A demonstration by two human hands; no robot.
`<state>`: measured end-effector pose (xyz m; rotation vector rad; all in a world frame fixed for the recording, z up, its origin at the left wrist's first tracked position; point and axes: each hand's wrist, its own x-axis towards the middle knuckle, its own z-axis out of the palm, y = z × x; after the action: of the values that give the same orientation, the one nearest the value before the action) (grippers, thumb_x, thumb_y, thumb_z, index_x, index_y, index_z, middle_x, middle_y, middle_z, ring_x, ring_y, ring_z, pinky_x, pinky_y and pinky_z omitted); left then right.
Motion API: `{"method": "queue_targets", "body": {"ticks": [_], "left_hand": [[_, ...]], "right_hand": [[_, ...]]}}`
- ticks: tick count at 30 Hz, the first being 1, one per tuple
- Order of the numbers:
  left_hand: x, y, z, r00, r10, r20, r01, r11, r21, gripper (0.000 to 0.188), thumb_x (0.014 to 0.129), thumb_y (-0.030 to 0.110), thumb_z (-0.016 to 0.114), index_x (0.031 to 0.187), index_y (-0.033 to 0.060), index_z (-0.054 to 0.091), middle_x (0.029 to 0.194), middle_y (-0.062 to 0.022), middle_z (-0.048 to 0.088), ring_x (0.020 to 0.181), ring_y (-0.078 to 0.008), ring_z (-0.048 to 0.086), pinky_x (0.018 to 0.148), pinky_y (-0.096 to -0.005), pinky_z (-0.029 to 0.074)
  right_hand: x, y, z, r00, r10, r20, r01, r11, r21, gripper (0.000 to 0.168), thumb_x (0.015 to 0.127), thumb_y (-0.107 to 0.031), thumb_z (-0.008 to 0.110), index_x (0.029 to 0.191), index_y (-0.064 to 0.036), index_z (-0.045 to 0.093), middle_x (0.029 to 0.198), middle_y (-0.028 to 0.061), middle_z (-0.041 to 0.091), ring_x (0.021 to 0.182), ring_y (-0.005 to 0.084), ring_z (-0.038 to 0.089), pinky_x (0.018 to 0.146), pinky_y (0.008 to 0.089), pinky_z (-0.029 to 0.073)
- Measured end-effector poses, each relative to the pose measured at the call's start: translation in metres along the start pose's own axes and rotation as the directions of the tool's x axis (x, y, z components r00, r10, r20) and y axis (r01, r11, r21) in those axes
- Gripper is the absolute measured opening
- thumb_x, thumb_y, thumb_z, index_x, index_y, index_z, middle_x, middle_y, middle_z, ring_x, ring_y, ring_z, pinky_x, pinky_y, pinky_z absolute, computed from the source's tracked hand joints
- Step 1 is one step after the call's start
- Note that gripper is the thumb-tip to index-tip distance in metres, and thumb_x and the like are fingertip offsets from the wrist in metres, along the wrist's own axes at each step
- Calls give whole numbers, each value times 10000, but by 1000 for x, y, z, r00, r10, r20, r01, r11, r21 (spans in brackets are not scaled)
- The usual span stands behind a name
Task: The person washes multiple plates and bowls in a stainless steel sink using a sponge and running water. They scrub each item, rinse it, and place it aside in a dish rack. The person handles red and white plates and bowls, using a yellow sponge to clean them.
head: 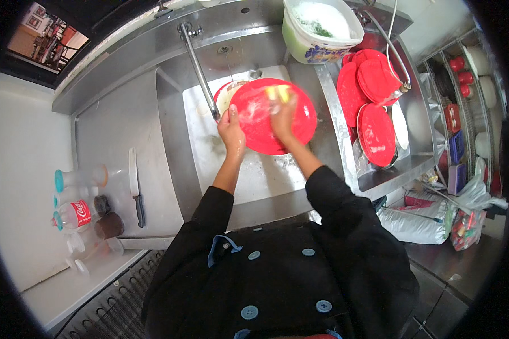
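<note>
Over the left basin of a stainless steel sink (174,169), my left hand (232,131) grips the left rim of a red oval plate (261,135). Its thumb lies on top of the rim. My right hand (285,115) presses a yellow sponge (278,92) against the plate's upper right face and looks blurred. White suds streak the plate. Partly hidden behind its left side, another dish with a pale inside (226,98) and a red rim rests in the basin. A chrome faucet spout (200,72) reaches down close to my left hand.
Several red plates (377,133) fill the right basin beneath a hose-like faucet (390,46). Behind the divider stands a tub of suds (318,46). A knife (135,186) and several plastic bottles (74,214) lie on the left drainboard. At right is a wire shelf rack (464,110).
</note>
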<state>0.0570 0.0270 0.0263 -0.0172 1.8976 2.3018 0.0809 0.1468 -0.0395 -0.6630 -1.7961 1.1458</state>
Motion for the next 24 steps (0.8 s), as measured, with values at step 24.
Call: {"method": "queue_targets", "body": {"ticks": [24], "left_hand": [[15,-39,-55,989,-5,-145,-24,980,-195,216,887,206,503,859,9,586,770,-35,587,655,-94,522,595,-225,433]], "right_hand": [[-78,37,-69,953,41,301,138,825,-549,432,769,-14,499,1198,-50,465,1204,224,408,1086,353,408,915,408,329]]}}
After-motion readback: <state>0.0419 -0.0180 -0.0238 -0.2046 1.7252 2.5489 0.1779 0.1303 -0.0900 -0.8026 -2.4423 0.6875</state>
